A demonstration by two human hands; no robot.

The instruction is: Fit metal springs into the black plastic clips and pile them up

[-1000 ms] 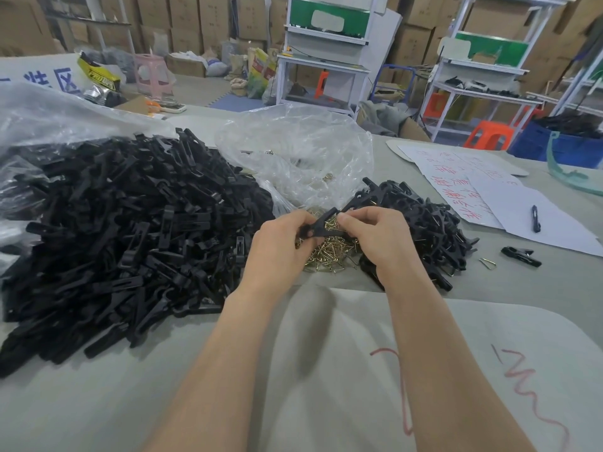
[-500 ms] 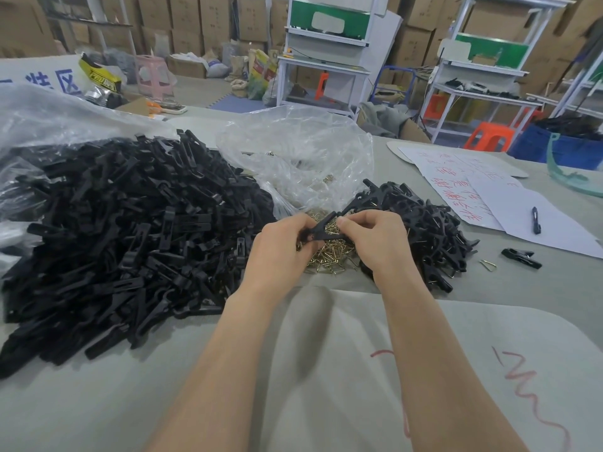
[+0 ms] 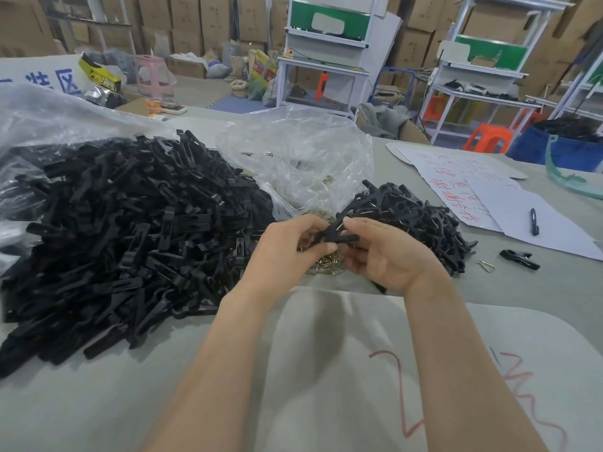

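Head view: just above the heap of brass springs (image 3: 326, 264), the left hand (image 3: 287, 246) and the right hand (image 3: 388, 256) both pinch one black clip (image 3: 339, 239) with curled fingers. A thin pale wire seems to show at its upper end. I judge the spring is being seated, so it is good to keep both halves aligned and push the wire fully home before releasing. Left of the spring heap lies the big pile of loose clips (image 3: 130, 230), and right of it the smaller finished pile (image 3: 417, 220). Behind the heap, a clear bag (image 3: 300, 158) sags over it. Farther right lie a stray clip (image 3: 518, 258) and a loose spring (image 3: 487, 265). The way to the finished pile looks free.
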